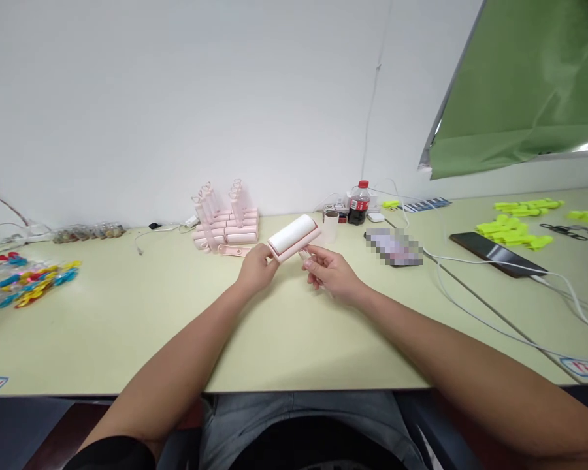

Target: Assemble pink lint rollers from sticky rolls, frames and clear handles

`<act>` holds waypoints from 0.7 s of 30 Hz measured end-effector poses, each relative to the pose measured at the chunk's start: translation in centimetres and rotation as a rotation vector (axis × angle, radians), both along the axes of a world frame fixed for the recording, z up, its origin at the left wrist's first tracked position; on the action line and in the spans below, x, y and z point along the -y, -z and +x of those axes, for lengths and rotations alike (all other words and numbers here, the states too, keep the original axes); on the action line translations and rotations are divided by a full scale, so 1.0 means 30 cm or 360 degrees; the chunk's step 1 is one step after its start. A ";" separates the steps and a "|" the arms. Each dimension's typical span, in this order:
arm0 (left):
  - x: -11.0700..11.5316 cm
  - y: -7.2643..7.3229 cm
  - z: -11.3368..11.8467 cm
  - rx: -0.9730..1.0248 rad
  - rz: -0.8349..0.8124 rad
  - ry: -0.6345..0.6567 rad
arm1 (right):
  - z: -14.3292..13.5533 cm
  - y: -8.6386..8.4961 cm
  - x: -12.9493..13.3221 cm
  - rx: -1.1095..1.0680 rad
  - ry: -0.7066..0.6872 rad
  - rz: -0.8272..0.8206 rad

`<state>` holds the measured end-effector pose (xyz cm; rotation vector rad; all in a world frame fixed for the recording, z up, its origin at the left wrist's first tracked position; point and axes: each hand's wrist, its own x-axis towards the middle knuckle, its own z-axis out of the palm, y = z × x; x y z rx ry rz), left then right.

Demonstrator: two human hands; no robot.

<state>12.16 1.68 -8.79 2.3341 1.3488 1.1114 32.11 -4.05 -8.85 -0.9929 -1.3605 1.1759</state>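
Note:
A lint roller (293, 236) with a white roll and a pink cover is held up over the pale green table. My left hand (257, 267) grips its left end, fingers closed round it. My right hand (329, 271) pinches the roller's handle below the right end. Behind, to the left, a stack of similar pink rollers (228, 230) stands by the wall, with several handles upright on it. A flat pink piece (234, 250) lies in front of the stack. Just right of the held roller stands a white paper roll (330, 227).
A cola bottle (359, 203) stands near the wall. Rightward lie a pixelated item (393, 247), a black phone (497, 253) with white cables, and neon yellow pieces (512, 230). Colourful plastic items (29, 277) lie far left. The table's front edge (294, 391) runs before my lap.

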 end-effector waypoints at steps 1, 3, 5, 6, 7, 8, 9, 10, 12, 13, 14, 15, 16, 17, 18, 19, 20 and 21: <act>-0.029 0.004 -0.029 -0.0075 0.0026 -0.0128 | 0.001 0.000 -0.002 0.0000 0.0029 -0.0002; -0.079 0.009 -0.084 -0.0151 0.0041 -0.0358 | 0.007 -0.003 -0.008 -0.0014 0.0139 0.0004; -0.109 0.013 -0.123 -0.0172 0.0038 -0.0471 | 0.018 -0.011 -0.017 -0.0078 0.0321 0.0034; -0.114 0.013 -0.130 -0.0176 0.0039 -0.0487 | 0.026 -0.016 -0.023 -0.0128 0.0422 0.0050; -0.114 0.013 -0.128 -0.0186 0.0048 -0.0480 | 0.034 -0.022 -0.028 -0.0181 0.0515 0.0060; -0.109 0.012 -0.116 -0.0212 0.0063 -0.0459 | 0.043 -0.027 -0.035 -0.0230 0.0592 0.0068; -0.100 0.011 -0.095 -0.0256 0.0082 -0.0415 | 0.051 -0.032 -0.041 -0.0272 0.0651 0.0074; -0.091 0.008 -0.065 -0.0321 0.0107 -0.0349 | 0.059 -0.036 -0.046 -0.0305 0.0692 0.0081; -0.077 0.000 0.011 -0.0515 0.0147 -0.0180 | 0.068 -0.040 -0.055 -0.0336 0.0731 0.0089; -0.075 -0.006 0.051 -0.0630 0.0158 -0.0100 | 0.069 -0.040 -0.057 -0.0341 0.0738 0.0088; -0.079 -0.014 0.090 -0.0749 0.0148 -0.0044 | 0.068 -0.039 -0.058 -0.0342 0.0739 0.0083; -0.088 -0.022 0.125 -0.0856 0.0125 -0.0009 | 0.066 -0.038 -0.058 -0.0339 0.0737 0.0076; -0.101 -0.030 0.154 -0.0942 0.0093 0.0006 | 0.063 -0.036 -0.057 -0.0330 0.0731 0.0070; -0.116 -0.039 0.177 -0.1002 0.0058 0.0010 | 0.059 -0.035 -0.056 -0.0319 0.0723 0.0067; -0.132 -0.046 0.194 -0.1035 0.0027 0.0010 | 0.055 -0.033 -0.054 -0.0306 0.0712 0.0064; -0.145 -0.051 0.204 -0.1049 0.0003 0.0012 | 0.052 -0.032 -0.051 -0.0289 0.0693 0.0059; -0.155 -0.053 0.209 -0.1049 -0.0012 0.0016 | 0.049 -0.031 -0.049 -0.0269 0.0673 0.0054; -0.159 -0.053 0.210 -0.1042 -0.0017 0.0020 | 0.046 -0.030 -0.047 -0.0250 0.0650 0.0046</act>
